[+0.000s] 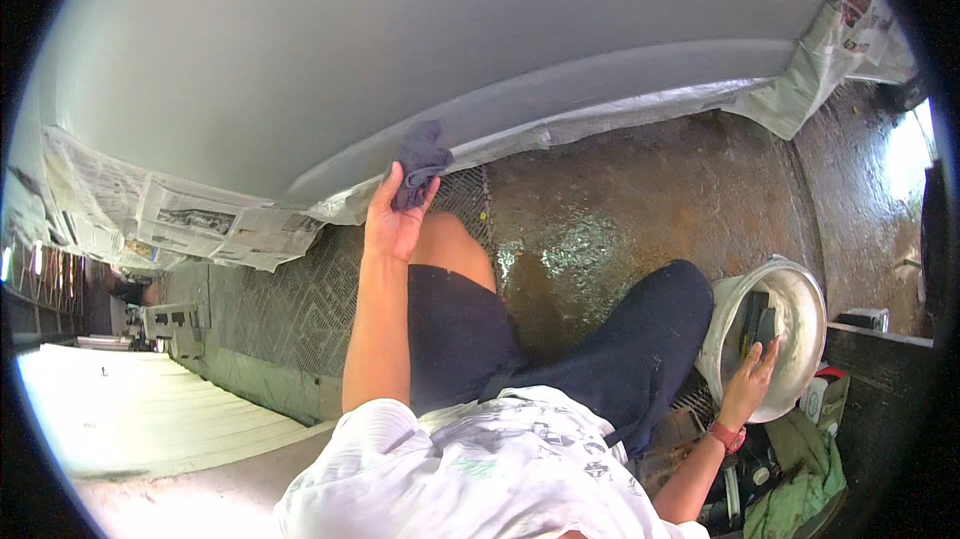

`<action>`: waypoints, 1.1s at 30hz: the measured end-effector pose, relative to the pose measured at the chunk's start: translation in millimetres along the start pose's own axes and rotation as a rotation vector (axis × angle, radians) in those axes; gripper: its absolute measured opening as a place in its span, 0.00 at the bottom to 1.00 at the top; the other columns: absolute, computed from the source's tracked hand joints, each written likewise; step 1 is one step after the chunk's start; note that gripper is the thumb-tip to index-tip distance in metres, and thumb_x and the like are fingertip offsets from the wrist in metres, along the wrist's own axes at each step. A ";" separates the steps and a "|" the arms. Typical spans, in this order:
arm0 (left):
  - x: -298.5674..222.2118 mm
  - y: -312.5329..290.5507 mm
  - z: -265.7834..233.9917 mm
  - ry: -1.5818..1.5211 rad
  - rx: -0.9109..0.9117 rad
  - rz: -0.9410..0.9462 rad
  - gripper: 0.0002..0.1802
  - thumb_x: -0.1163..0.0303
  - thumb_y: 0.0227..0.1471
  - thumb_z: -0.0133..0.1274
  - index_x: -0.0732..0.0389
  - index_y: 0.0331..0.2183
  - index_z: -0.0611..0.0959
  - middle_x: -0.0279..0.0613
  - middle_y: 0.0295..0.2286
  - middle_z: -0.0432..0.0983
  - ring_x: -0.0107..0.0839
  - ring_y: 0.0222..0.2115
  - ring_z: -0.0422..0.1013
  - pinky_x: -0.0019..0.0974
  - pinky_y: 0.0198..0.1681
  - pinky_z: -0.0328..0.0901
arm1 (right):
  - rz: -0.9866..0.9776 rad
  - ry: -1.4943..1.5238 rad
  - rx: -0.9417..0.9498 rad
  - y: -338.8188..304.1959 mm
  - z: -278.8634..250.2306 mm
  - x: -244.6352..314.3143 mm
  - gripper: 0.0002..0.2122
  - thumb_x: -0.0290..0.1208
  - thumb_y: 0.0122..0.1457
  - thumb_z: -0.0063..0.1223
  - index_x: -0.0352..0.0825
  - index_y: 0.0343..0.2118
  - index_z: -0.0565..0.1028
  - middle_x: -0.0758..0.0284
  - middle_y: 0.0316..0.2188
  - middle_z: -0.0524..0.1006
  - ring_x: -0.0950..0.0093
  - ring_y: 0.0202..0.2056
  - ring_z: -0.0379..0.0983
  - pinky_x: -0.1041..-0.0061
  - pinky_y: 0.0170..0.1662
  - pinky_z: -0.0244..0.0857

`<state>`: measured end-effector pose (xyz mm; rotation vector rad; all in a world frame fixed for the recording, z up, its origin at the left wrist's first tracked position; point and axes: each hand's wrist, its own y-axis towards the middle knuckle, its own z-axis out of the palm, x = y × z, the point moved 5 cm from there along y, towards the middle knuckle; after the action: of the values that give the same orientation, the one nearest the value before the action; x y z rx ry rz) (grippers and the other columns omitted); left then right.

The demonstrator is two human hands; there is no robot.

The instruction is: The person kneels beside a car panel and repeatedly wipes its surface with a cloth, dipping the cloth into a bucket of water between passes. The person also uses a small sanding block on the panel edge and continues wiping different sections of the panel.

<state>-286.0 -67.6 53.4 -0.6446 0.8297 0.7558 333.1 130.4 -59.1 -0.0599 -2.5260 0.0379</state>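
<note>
My left hand (398, 219) is closed on a crumpled dark grey cloth (421, 164), lifted against the lower edge of a large smooth grey panel (420, 29). At the right, my right hand (746, 386) reaches over the near rim of a whitish bucket (812, 324), its fingers stretched and apart. A dark, block-like piece (758, 324) shows inside the bucket, right at my fingertips. Whether the fingers touch it is unclear. A red watch (727, 436) is on my right wrist.
Newspaper sheets (190, 214) mask the panel's lower left edge, and pale plastic film (800, 94) hangs along its right. Wet brown floor (600, 229) lies between my knees and the panel. A green cloth (800, 474) and assorted items sit beside the bucket.
</note>
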 end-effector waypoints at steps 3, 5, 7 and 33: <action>-3.4 -10.7 -19.2 0.411 -0.277 0.074 0.33 0.54 0.63 0.58 0.62 0.61 0.70 0.44 0.56 0.72 0.41 0.56 0.70 0.52 0.55 0.69 | -0.004 -0.076 0.003 0.1 -4.4 5.5 0.26 0.46 0.73 0.42 0.30 0.63 0.69 0.48 0.59 0.73 0.50 0.60 0.69 0.57 0.61 0.63; -7.1 -22.1 -38.4 0.498 -0.506 0.066 0.37 0.49 0.63 0.58 0.61 0.63 0.68 0.44 0.58 0.70 0.43 0.58 0.68 0.57 0.57 0.65 | -0.002 -0.082 -0.032 1.4 -3.5 5.6 0.25 0.46 0.73 0.44 0.29 0.60 0.72 0.49 0.58 0.75 0.51 0.59 0.71 0.58 0.60 0.64; -9.8 -24.6 -78.2 0.297 -0.607 0.062 0.36 0.50 0.63 0.58 0.59 0.63 0.68 0.44 0.59 0.70 0.43 0.59 0.67 0.60 0.59 0.64 | 0.018 -0.030 -0.024 0.9 -3.7 7.3 0.24 0.46 0.72 0.45 0.28 0.59 0.73 0.49 0.56 0.76 0.51 0.57 0.73 0.58 0.59 0.65; 145.6 94.4 223.1 1.055 -0.188 0.876 0.49 0.47 0.69 0.37 0.69 0.70 0.33 0.68 0.70 0.23 0.64 0.71 0.21 0.61 0.72 0.25 | 0.051 -0.196 -0.002 21.9 7.9 -11.6 0.25 0.52 0.66 0.55 0.29 0.47 0.81 0.52 0.34 0.83 0.57 0.37 0.80 0.60 0.42 0.70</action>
<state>-204.5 202.0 29.5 -0.8560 2.1053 1.3037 338.7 151.5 -73.2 -0.1273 -2.7197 0.0643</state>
